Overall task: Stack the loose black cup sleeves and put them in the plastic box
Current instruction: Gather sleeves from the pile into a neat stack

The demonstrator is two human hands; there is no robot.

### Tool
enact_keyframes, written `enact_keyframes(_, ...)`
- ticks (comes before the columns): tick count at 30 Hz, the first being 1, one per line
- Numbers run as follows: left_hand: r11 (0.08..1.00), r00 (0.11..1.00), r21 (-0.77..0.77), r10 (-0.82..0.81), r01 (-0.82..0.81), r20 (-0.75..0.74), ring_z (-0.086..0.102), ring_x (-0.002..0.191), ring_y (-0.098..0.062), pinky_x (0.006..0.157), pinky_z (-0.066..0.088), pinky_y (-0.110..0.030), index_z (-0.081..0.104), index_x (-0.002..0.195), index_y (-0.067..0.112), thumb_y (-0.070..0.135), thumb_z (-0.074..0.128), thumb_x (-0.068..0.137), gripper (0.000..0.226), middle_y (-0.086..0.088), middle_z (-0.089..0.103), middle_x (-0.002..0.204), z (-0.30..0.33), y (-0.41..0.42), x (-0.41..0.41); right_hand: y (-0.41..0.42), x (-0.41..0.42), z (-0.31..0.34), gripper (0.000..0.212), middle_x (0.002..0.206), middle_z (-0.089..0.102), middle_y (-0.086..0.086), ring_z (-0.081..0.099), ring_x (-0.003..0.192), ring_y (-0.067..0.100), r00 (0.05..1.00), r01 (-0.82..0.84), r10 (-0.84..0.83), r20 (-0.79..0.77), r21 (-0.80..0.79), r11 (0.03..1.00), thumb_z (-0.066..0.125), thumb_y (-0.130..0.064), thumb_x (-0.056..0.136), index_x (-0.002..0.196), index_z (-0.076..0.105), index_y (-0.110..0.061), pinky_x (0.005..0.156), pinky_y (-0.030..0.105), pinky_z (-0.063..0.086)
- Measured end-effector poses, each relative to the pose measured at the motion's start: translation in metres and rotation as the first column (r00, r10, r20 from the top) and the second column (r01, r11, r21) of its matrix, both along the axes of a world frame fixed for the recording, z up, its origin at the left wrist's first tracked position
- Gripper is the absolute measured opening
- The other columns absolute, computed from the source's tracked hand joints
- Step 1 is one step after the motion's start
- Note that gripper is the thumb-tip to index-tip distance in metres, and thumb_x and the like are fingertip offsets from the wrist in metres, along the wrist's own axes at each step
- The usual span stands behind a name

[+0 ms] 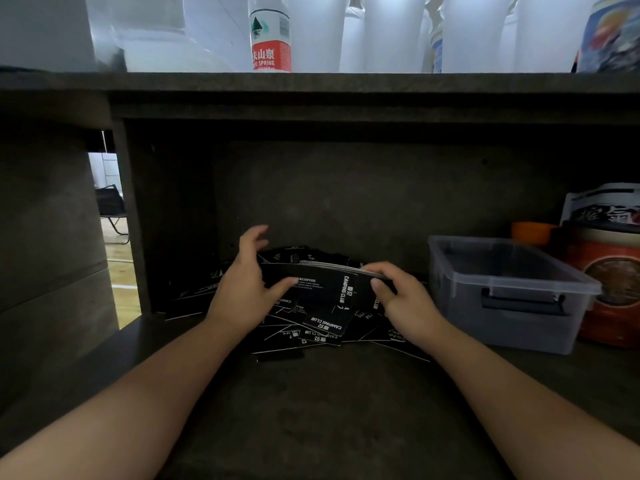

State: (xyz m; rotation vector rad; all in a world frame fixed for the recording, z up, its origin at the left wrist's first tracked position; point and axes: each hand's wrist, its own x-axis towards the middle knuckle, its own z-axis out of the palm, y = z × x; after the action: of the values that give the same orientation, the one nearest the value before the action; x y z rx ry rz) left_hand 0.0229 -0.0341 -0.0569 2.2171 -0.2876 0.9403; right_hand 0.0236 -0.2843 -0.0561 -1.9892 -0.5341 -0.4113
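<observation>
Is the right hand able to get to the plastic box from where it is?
Probably yes. The right hand grips a stack of sleeves just left of the plastic box, whose top is open, and nothing stands between them on the shelf.

Dim, dark grey concrete-look shelf recess (346,202) under a thick slab top (311,83). Brighter far left, through a narrow gap: pale wooden floor (121,258), black folding chair (110,206).

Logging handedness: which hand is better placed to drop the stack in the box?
Probably right. The right hand pinches the stack on the side toward the box; the left hand is farther away.
</observation>
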Motion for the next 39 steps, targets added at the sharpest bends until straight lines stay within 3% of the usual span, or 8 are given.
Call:
enact_keyframes(7, 0.974, 1.000, 0.228, 0.006, -0.007, 0.005, 0.059, 0.114, -0.015, 0.093, 0.050, -0.035, 0.020, 0.144, 0.035, 0.057, 0.055, 0.088, 0.070, 0.005, 0.052, 0.141, 0.000, -0.014, -0.004, 0.007, 0.009, -0.005, 0.016, 0.102, 0.062, -0.012, 0.059, 0.095, 0.003, 1.000, 0.026, -0.022, 0.021, -0.169, 0.985, 0.055, -0.020, 0.098, 0.112, 0.060, -0.026, 0.077, 0.013, 0.047)
enact_keyframes(11, 0.956, 0.983, 0.246, 0.177, -0.159, -0.056, 0.043, 0.132, -0.017, 0.104, 0.039, -0.034, 0.034, 0.145, 0.021, 0.056, 0.041, 0.095, 0.062, -0.003, 0.044, 0.146, -0.005, 0.009, 0.005, 0.003, 0.012, -0.007, 0.018, 0.100, 0.063, -0.005, 0.063, 0.088, 0.014, 0.996, 0.031, -0.044, -0.078, -0.162, 0.986, 0.046, -0.018, 0.101, 0.115, 0.055, -0.026, 0.076, 0.034, 0.058)
enact_keyframes(15, 0.926, 0.976, 0.378, 0.085, -0.004, -0.198, 0.018, 0.146, -0.015, 0.119, 0.019, -0.037, 0.022, 0.153, 0.027, 0.061, 0.034, 0.094, 0.069, 0.004, 0.023, 0.159, -0.012, 0.016, 0.012, 0.001, 0.014, -0.005, 0.022, 0.097, 0.060, 0.001, 0.061, 0.081, 0.012, 0.988, 0.151, -0.151, -0.018, -0.002, 0.989, 0.040, -0.014, 0.103, 0.118, 0.050, -0.027, 0.073, 0.037, 0.059)
enact_keyframes(20, 0.852, 0.931, 0.484, -0.008, 0.198, -0.366, 0.028, 0.141, -0.011, 0.117, 0.022, -0.035, 0.032, 0.148, 0.037, 0.086, 0.024, 0.073, 0.090, 0.009, 0.036, 0.152, -0.011, 0.005, 0.011, -0.005, 0.019, -0.006, 0.021, 0.095, 0.059, -0.006, 0.061, 0.088, 0.011, 0.971, 0.239, -0.238, -0.011, 0.009, 0.971, 0.044, -0.015, 0.101, 0.114, 0.053, -0.029, 0.082, 0.045, 0.057)
enact_keyframes(23, 0.883, 0.970, 0.453, -0.011, 0.123, -0.242, 0.043, 0.124, -0.006, 0.108, 0.036, -0.038, 0.041, 0.142, 0.035, 0.085, 0.033, 0.073, 0.085, 0.013, 0.056, 0.129, -0.008, 0.006, 0.008, -0.004, 0.019, -0.006, 0.020, 0.091, 0.059, -0.005, 0.061, 0.086, 0.014, 0.965, 0.260, -0.260, -0.016, 0.014, 0.965, 0.045, -0.015, 0.101, 0.113, 0.054, -0.028, 0.082, 0.046, 0.056)
enact_keyframes(28, 0.775, 0.952, 0.586, -0.068, 0.239, -0.298, 0.008, 0.141, -0.007, 0.116, 0.010, -0.033, 0.010, 0.152, 0.044, 0.075, 0.031, 0.084, 0.077, 0.021, 0.013, 0.158, -0.009, -0.004, 0.003, -0.006, 0.018, -0.005, 0.024, 0.088, 0.057, -0.009, 0.061, 0.086, 0.015, 0.952, 0.306, -0.307, -0.005, 0.072, 0.949, 0.044, -0.014, 0.101, 0.122, 0.054, -0.020, 0.084, 0.047, 0.055)
enact_keyframes(31, 0.789, 0.915, 0.552, -0.029, 0.269, -0.403, 0.012, 0.144, -0.013, 0.116, 0.012, -0.035, 0.007, 0.151, 0.047, 0.067, 0.038, 0.089, 0.072, 0.012, 0.022, 0.157, -0.010, -0.006, 0.005, -0.008, 0.018, -0.003, 0.027, 0.087, 0.056, -0.011, 0.062, 0.088, 0.019, 0.943, 0.331, -0.332, -0.007, 0.096, 0.939, 0.045, -0.015, 0.101, 0.127, 0.053, -0.018, 0.084, 0.047, 0.055)
enact_keyframes(39, 0.770, 0.968, 0.592, -0.139, 0.239, -0.209, 0.038, 0.105, 0.004, 0.096, 0.032, -0.019, 0.058, 0.128, 0.041, 0.093, 0.018, 0.067, 0.090, 0.027, 0.050, 0.107, -0.007, 0.002, 0.010, -0.007, 0.018, -0.003, 0.029, 0.090, 0.057, -0.008, 0.063, 0.091, 0.021, 0.946, 0.324, -0.323, -0.020, 0.090, 0.942, 0.045, -0.016, 0.101, 0.129, 0.051, -0.017, 0.086, 0.048, 0.055)
